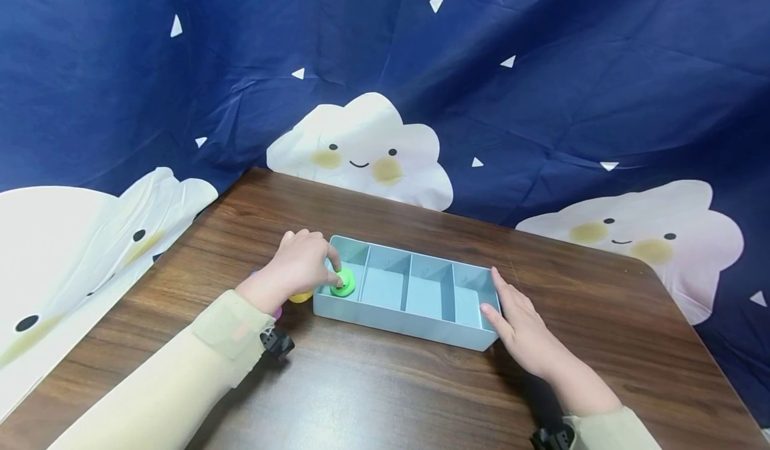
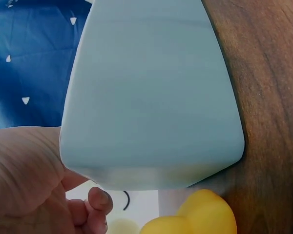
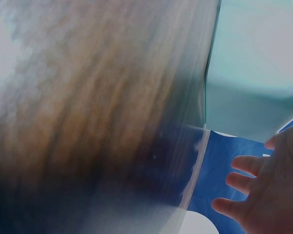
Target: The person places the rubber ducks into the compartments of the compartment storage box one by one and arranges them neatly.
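Note:
A light-blue box (image 1: 403, 329) with several compartments in a row lies on the table. My left hand (image 1: 303, 263) reaches over its left end, thumb and forefinger pinching a small, round, bright-green toy (image 1: 343, 283) within the leftmost compartment. The toy's exact kind is unclear. My right hand (image 1: 520, 323) rests against the box's right end, its thumb over the rim and its fingers along the outside. Fairly straight, spread fingers (image 3: 241, 181) show in the right wrist view. In the left wrist view the box's end wall (image 2: 151, 97) hides the green toy.
Beside the box's left end sits a rounded yellow object (image 2: 205, 214), mostly under my left hand in the head view. A bit of something purple (image 1: 277, 312) shows by that wrist. Behind the brown wooden table (image 1: 385, 396) hangs a blue cloth (image 1: 361, 35) with clouds.

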Demonstrator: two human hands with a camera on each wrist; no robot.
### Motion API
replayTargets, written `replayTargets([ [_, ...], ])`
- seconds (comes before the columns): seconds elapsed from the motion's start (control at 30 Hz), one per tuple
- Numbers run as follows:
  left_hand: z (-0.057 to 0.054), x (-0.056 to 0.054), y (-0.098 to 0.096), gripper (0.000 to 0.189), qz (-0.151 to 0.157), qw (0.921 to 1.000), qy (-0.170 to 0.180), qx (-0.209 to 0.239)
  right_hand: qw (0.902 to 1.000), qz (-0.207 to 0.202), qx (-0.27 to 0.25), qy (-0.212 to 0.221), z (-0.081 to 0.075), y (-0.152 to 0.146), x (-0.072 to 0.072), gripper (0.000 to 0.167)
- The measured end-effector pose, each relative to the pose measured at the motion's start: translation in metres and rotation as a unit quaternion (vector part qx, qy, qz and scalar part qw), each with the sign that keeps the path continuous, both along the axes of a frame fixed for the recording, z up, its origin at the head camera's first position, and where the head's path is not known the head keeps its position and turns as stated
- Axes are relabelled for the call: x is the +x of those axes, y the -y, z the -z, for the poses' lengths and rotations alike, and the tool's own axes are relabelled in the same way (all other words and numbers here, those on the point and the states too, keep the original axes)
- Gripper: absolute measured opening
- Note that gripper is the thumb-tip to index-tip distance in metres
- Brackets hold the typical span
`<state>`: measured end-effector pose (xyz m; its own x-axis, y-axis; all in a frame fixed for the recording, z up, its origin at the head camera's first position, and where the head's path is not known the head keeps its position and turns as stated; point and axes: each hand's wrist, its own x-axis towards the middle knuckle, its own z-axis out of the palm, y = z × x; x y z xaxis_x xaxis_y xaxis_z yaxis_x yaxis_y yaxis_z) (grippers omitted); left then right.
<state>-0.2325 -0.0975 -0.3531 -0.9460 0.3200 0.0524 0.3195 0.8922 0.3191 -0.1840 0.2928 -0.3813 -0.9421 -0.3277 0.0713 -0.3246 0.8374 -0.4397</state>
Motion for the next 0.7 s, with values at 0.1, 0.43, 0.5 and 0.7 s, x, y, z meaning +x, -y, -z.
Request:
replayTargets([
  [0.1, 0.001, 0.0, 0.0, 0.02, -0.001, 1.0, -0.002, 0.002, 1.0, 0.0, -0.001, 0.001, 0.0, 0.0, 0.0, 0.07],
  [0.43, 0.003, -0.002, 0.0, 0.021, -0.003, 1.0, -0.004, 0.007, 1.0, 0.0, 0.001, 0.0, 0.0, 0.001, 0.0, 0.07],
  [0.5, 0.001, -0.002, 0.001, 0.024, -0.002, 0.9999, -0.003, 0.01, 1.0, 0.0, 0.0, 0.0, 0.0, 0.001, 0.0, 0.07],
  [0.7, -0.02, 0.003, 0.022, 0.03, -0.002, 0.9973, -0.009, 0.073, 1.0, 0.001, 0.001, 0.005, 0.0, 0.001, 0.0, 0.07],
])
